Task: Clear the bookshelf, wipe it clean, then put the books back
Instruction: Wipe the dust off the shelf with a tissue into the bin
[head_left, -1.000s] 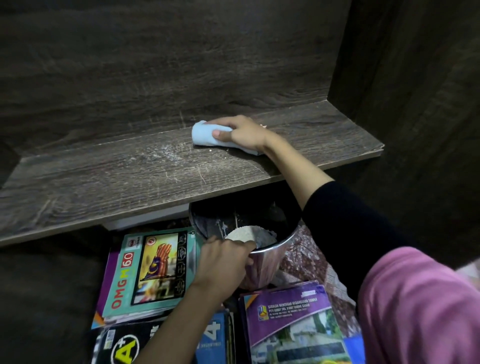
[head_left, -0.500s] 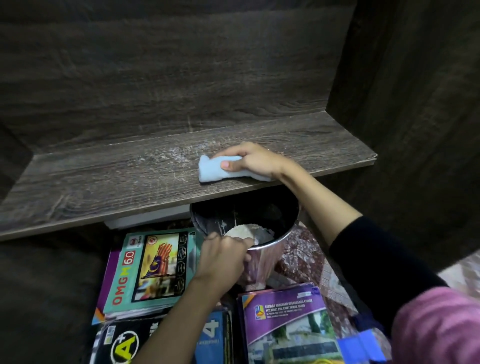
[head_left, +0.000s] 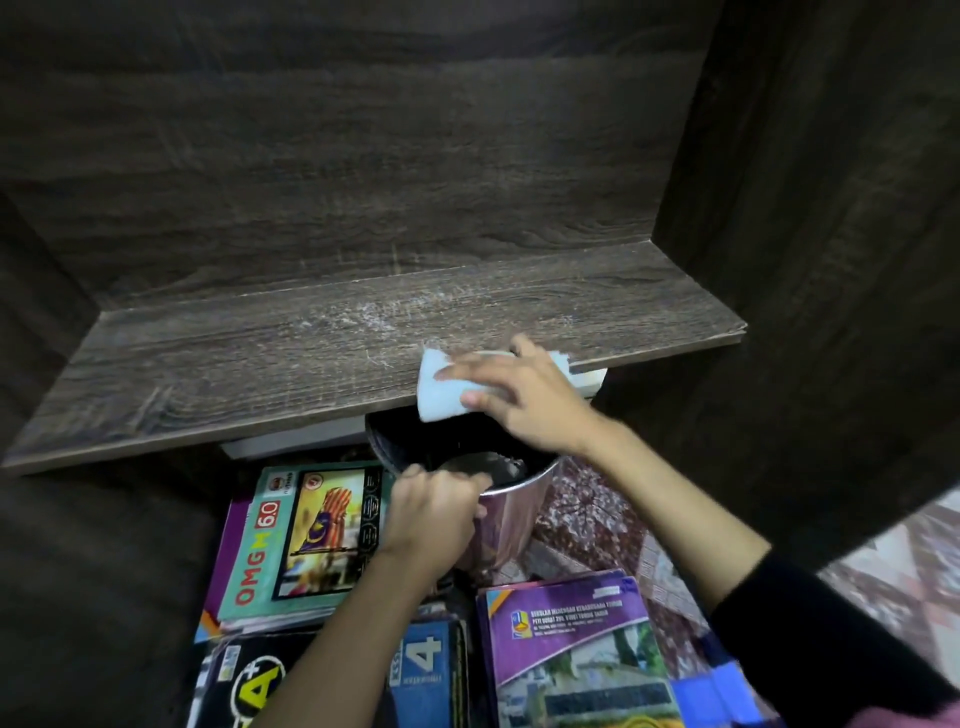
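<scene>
The dark wooden shelf board (head_left: 260, 364) holds no books and shows pale dust streaks near its middle. My right hand (head_left: 524, 395) presses a light blue cloth (head_left: 441, 395) flat at the board's front edge, part of the cloth hanging past it. Just below the edge, my left hand (head_left: 431, 514) grips the rim of a shiny metal bin (head_left: 511, 519) with a dark inside. Books lie on the floor: a teal one (head_left: 296, 540), a purple one (head_left: 566, 623), a black one (head_left: 244, 686) and a blue one (head_left: 426, 670).
The shelf's back panel (head_left: 363, 156) and right side wall (head_left: 805, 260) close in the compartment. A patterned floor covering (head_left: 597, 519) lies to the right of the bin. A white strip (head_left: 291, 441) shows under the board.
My right hand has dragged the cloth forward from the back of the board to its front edge, over the bin. The left hand has stayed on the bin's rim.
</scene>
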